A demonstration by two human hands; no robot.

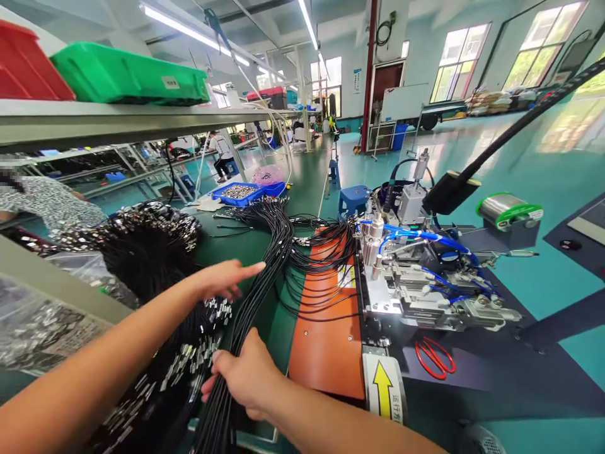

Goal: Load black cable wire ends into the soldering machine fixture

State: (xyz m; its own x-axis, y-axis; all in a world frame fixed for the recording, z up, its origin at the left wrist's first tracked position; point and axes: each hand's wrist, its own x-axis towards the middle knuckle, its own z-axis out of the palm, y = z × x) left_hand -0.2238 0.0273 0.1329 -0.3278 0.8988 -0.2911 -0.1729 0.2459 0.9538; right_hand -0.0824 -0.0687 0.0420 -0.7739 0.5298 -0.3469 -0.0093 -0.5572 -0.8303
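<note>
Partly, the right hand (251,373) hides the gripped cable bundle (254,297).

Can make out a yellow arrow (382,389) pointing forward and the characters “运行方” (396,407) beside it on the white plate (396,371) by the orange board (326,362). Cannot read the label (170,82) on the green bin (118,72), the yellow sticker (348,279) beside the machine (388,302), or the wall poster (357,81).
</note>
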